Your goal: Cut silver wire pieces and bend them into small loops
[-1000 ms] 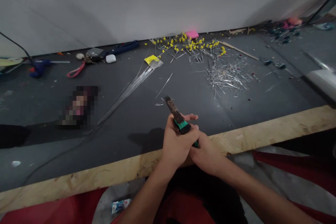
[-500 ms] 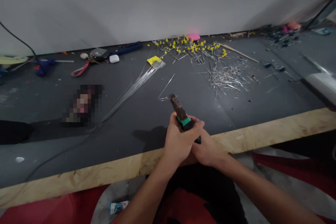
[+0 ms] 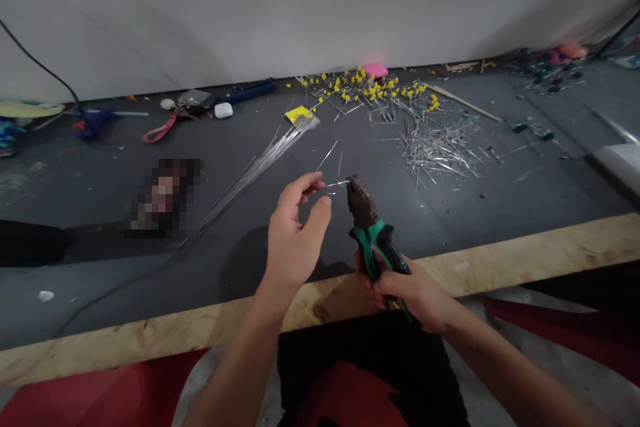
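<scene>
My right hand grips the green and black handles of a pair of pliers, whose rusty jaws point up and away over the dark table top. A thin piece of silver wire runs from the jaws to my left hand, which pinches its other end between thumb and forefinger. Both hands hover above the table's near part, just past the wooden front edge.
A long bundle of silver wires with a yellow tag lies diagonally on the table. A heap of cut wire bits and yellow-headed pins lie further back. A pink object, blue tool, white case and cables line the wall.
My left hand has let go of the pliers' handles and moved up and left to pinch the wire. The right hand with the pliers shifted right; its jaws hold the wire.
</scene>
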`<state>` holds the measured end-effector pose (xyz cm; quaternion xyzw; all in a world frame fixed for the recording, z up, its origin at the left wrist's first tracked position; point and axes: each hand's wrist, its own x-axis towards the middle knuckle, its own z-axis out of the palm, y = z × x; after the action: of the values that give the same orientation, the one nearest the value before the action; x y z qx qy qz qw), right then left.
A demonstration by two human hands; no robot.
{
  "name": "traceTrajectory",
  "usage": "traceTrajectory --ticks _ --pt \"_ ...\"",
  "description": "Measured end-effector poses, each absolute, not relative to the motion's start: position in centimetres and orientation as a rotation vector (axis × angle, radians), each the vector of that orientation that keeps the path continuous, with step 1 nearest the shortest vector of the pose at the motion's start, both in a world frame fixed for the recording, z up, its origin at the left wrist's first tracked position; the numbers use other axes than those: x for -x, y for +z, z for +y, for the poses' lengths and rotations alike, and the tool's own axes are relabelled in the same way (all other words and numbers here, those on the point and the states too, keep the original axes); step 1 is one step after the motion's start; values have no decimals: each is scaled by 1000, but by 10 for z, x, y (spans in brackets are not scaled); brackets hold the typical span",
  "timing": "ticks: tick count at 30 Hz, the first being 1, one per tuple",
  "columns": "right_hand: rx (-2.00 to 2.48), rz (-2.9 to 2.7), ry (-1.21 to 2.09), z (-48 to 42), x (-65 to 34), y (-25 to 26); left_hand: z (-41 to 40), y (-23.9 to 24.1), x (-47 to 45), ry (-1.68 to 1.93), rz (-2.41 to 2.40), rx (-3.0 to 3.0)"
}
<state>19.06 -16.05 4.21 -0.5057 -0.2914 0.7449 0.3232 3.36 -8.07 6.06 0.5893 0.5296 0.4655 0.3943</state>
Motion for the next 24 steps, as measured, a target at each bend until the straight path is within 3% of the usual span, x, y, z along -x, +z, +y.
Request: traceTrajectory --ticks 13,24 --pt "1203 -707 2120 -173 -200 41 -39 82 -23 743 999 -1496" --pt "1364 -684 2099 -170 -200 46 -38 107 -28 501 1042 -2419"
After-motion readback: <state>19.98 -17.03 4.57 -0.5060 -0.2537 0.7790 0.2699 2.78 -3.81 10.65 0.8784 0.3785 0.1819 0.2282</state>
